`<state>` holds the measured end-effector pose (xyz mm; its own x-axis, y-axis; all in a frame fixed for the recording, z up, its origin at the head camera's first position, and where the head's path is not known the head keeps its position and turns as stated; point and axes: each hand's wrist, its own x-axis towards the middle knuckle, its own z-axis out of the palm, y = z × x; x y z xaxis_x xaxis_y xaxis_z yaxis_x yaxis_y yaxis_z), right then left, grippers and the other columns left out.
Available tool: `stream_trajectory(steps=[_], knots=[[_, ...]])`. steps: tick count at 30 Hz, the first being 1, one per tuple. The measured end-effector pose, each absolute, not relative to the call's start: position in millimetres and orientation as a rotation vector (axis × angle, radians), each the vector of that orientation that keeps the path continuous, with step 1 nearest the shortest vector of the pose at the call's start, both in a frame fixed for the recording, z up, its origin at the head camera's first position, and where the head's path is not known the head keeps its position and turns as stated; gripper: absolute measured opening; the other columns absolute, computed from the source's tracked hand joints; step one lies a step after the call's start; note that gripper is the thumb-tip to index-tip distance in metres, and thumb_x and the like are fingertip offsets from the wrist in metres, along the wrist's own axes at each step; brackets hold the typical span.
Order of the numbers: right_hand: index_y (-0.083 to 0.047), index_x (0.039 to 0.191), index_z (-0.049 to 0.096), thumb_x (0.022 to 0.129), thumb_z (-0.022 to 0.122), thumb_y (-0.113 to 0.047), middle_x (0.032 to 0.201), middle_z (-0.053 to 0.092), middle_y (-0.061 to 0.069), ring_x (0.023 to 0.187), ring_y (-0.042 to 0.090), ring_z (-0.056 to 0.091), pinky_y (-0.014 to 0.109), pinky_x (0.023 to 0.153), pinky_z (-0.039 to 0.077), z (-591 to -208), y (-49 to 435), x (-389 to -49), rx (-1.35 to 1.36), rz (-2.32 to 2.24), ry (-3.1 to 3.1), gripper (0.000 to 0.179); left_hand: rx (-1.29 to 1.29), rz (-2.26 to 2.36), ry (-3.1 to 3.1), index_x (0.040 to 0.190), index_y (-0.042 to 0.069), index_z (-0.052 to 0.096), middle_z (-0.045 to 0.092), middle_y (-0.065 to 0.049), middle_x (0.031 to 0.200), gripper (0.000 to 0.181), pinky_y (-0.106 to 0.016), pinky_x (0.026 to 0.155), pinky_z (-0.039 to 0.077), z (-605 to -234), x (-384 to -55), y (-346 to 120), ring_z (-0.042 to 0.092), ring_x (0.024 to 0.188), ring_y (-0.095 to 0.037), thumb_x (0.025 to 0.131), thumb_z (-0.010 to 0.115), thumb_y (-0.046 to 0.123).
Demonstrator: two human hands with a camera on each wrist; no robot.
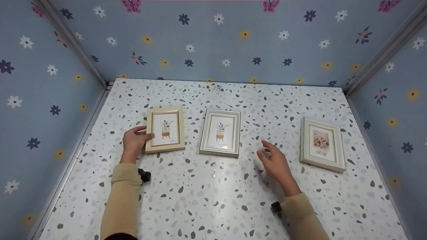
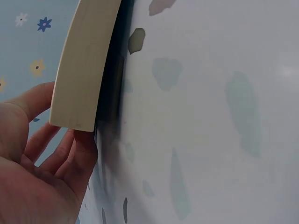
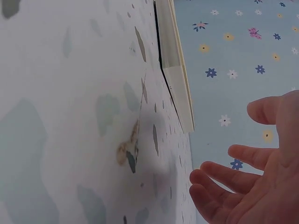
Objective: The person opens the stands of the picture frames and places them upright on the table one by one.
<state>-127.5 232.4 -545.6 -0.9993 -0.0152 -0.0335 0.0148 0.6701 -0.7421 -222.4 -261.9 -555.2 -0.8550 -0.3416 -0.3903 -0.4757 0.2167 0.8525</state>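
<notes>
My left hand (image 1: 134,140) grips the left edge of a cream picture frame (image 1: 182,130), thumb on its front and fingers at the side and underneath. A potted-plant print shows inside it. In the left wrist view, the frame's side (image 2: 84,70) sits between thumb and fingers, with a dark gap between it and the table. To its right lies a silver picture frame (image 1: 220,131) with a similar plant print. My right hand (image 1: 274,161) hovers over the table right of that silver frame, fingers loosely bent with nothing between them; the right wrist view shows its fingers (image 3: 229,177) spread apart.
A third picture frame (image 1: 323,144), pale with a pinkish print, lies slightly turned at the right. The speckled white table (image 1: 213,193) is bounded by blue flowered panels (image 1: 213,40) at the back and both sides, joined by metal posts (image 1: 71,40).
</notes>
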Motion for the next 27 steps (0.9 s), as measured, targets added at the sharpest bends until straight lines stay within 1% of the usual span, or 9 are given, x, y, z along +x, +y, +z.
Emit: stream_trajectory(steps=[4,10,18,22,27], knots=[[-0.008,0.146,0.048,0.101,0.060,-0.031,0.142,0.053,0.016,0.126,0.034,0.052,0.051,0.102,0.044,-546,233,-128,-0.015,-1.268,2.835,0.052,-0.804,1.750,2.296,0.142,0.009,0.054,0.058,-0.016,0.131,0.056,-0.026,0.079,0.055,-555,-224,-265,0.063,0.107,-0.021,0.090,0.075,0.011],[-0.007,0.145,0.050,0.101,0.060,-0.031,0.142,0.052,0.016,0.126,0.034,0.052,0.050,0.101,0.046,-545,232,-127,-0.066,-1.296,2.832,0.051,-0.743,1.694,2.293,0.149,0.009,0.045,0.053,-0.017,0.140,0.060,-0.028,0.083,0.054,-551,-221,-267,0.060,0.114,-0.025,0.094,0.070,0.010],[-0.007,0.143,0.052,0.101,0.059,-0.031,0.143,0.051,0.018,0.127,0.035,0.052,0.050,0.101,0.045,-544,232,-125,-0.070,-1.285,2.815,0.049,-0.664,1.668,2.301,0.153,0.009,0.038,0.048,-0.015,0.141,0.063,-0.025,0.079,0.054,-545,-218,-266,0.059,0.105,-0.017,0.097,0.065,0.010],[-0.007,0.144,0.052,0.101,0.060,-0.031,0.143,0.051,0.017,0.127,0.035,0.052,0.050,0.102,0.045,-542,232,-123,-0.060,-1.294,2.807,0.049,-0.616,1.675,2.281,0.153,0.007,0.038,0.046,-0.014,0.142,0.060,-0.027,0.083,0.054,-541,-218,-264,0.059,0.107,-0.018,0.099,0.063,0.011],[-0.008,0.143,0.052,0.101,0.061,-0.028,0.142,0.052,0.016,0.126,0.034,0.053,0.050,0.101,0.046,-541,230,-124,-0.064,-1.313,2.804,0.048,-0.577,1.723,2.265,0.153,0.010,0.038,0.044,-0.014,0.145,0.058,-0.032,0.090,0.053,-536,-215,-265,0.056,0.115,-0.021,0.100,0.061,0.012]])
